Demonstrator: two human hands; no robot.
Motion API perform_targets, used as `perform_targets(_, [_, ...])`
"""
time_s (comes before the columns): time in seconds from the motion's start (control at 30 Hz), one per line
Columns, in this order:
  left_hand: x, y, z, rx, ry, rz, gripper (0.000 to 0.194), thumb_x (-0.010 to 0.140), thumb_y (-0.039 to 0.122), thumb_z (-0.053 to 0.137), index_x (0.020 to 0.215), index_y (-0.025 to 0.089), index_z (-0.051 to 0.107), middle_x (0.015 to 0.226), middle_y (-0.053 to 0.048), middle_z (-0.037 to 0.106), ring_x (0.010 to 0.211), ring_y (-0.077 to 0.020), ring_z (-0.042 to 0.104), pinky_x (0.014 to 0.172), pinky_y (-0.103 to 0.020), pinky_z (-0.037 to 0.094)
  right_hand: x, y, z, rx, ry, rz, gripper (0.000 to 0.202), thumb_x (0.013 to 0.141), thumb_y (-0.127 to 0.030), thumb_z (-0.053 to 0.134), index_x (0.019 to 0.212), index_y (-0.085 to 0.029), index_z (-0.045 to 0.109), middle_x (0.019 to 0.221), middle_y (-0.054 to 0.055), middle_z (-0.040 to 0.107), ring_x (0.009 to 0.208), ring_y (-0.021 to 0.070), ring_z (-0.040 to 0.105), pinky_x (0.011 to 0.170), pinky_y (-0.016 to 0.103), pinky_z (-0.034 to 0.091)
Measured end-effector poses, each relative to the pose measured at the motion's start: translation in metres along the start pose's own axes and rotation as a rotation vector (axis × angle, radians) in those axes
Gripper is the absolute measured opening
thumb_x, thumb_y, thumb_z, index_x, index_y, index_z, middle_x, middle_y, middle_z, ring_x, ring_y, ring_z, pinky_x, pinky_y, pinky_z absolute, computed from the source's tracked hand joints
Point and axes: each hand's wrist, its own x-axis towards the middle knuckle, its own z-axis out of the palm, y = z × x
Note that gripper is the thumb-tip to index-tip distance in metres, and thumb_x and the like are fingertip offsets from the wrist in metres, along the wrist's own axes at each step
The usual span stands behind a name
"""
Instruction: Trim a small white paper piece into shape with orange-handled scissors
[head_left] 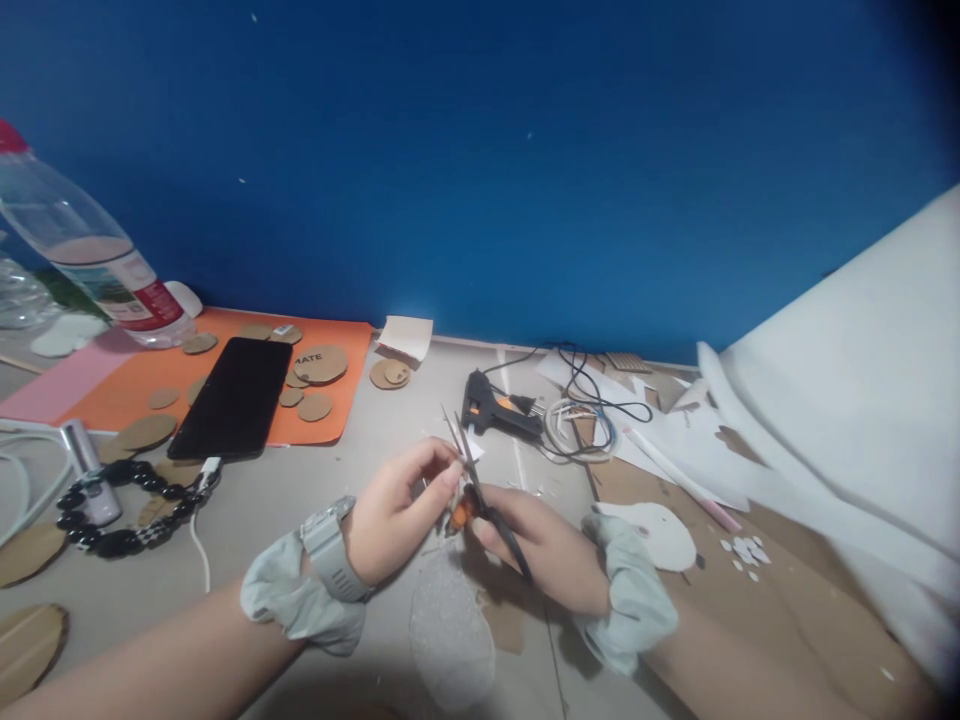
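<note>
Black-handled scissors (497,520) are gripped in my right hand (536,545), their slightly parted blades pointing up and away from me. My left hand (405,510) is pinched beside the blades, on something white too small to make out. Below the hands lies a whitish translucent oval (451,630), next to a small brown cardboard piece (504,622). Something orange (459,516) shows between the hands. Just beyond them rests a black glue gun (499,410) on the grey table (390,445).
On the left are an orange sheet (352,365) with cardboard discs, a phone (232,398), a beaded bracelet (120,548) and a tilted bottle (97,255). Coiled cables (581,430), white paper scraps (746,550) and a cardboard sheet (795,610) lie right. A blue wall (480,180) stands behind.
</note>
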Motion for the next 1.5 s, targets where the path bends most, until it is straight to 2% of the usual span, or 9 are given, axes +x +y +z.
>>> perform_targets(0.5, [-0.0015, 0.0016, 0.0002, -0.027, -0.013, -0.023, 0.017, 0.095, 0.025, 0.044, 0.083, 0.017, 0.052, 0.073, 0.002, 0.056, 0.068, -0.0096, 0.052, 0.067, -0.022, 0.042, 0.0009, -0.0028, -0.0013, 0.035, -0.020, -0.001, 0.026, 0.095, -0.041, 0.040, 0.090, -0.019, 0.054, 0.083, 0.000, 0.059, 0.077, 0.0159, 0.054, 0.071, 0.026, 0.042])
perform_targets(0.7, [-0.0016, 0.0029, 0.0000, -0.020, -0.002, -0.029, 0.017, 0.095, 0.025, 0.044, 0.084, 0.017, 0.053, 0.074, 0.001, 0.056, 0.069, -0.0107, 0.052, 0.068, -0.023, 0.042, 0.0001, -0.0024, -0.0015, 0.037, 0.001, -0.010, 0.036, 0.096, -0.046, 0.035, 0.093, -0.017, 0.056, 0.083, 0.002, 0.060, 0.076, 0.0161, 0.054, 0.071, 0.026, 0.043])
perform_targets(0.9, [-0.0012, 0.0041, -0.0001, -0.038, -0.005, -0.023, 0.018, 0.095, 0.024, 0.043, 0.081, 0.017, 0.052, 0.074, 0.000, 0.057, 0.070, -0.0123, 0.053, 0.068, -0.025, 0.042, -0.0009, -0.0026, -0.0016, -0.007, -0.026, -0.005, 0.027, 0.095, -0.039, 0.039, 0.092, -0.018, 0.055, 0.084, 0.002, 0.061, 0.077, 0.0171, 0.056, 0.072, 0.027, 0.044])
perform_targets(1.0, [-0.0014, 0.0042, 0.0002, -0.047, -0.008, -0.015, 0.018, 0.094, 0.025, 0.043, 0.080, 0.017, 0.051, 0.074, -0.001, 0.056, 0.070, -0.0130, 0.053, 0.069, -0.026, 0.042, -0.0014, -0.0009, -0.0010, -0.011, -0.005, 0.005, 0.027, 0.095, -0.040, 0.039, 0.091, -0.019, 0.055, 0.084, 0.002, 0.061, 0.077, 0.0176, 0.057, 0.072, 0.028, 0.044])
perform_targets(1.23, [-0.0027, 0.0031, -0.0008, -0.074, -0.005, -0.019, 0.019, 0.093, 0.025, 0.044, 0.076, 0.017, 0.050, 0.073, 0.001, 0.052, 0.069, -0.0124, 0.050, 0.068, -0.025, 0.041, -0.0010, 0.0030, -0.0063, 0.023, -0.107, 0.017, 0.037, 0.094, -0.049, 0.037, 0.087, -0.017, 0.054, 0.077, 0.001, 0.057, 0.072, 0.0159, 0.054, 0.071, 0.028, 0.045])
perform_targets(1.5, [-0.0012, 0.0027, -0.0023, -0.089, 0.000, -0.044, 0.020, 0.092, 0.025, 0.045, 0.075, 0.017, 0.051, 0.072, 0.000, 0.052, 0.069, -0.0130, 0.050, 0.067, -0.026, 0.041, 0.0009, 0.0017, -0.0074, -0.033, -0.103, 0.015, 0.035, 0.094, -0.047, 0.038, 0.086, -0.017, 0.054, 0.075, 0.001, 0.056, 0.069, 0.0150, 0.051, 0.069, 0.027, 0.044])
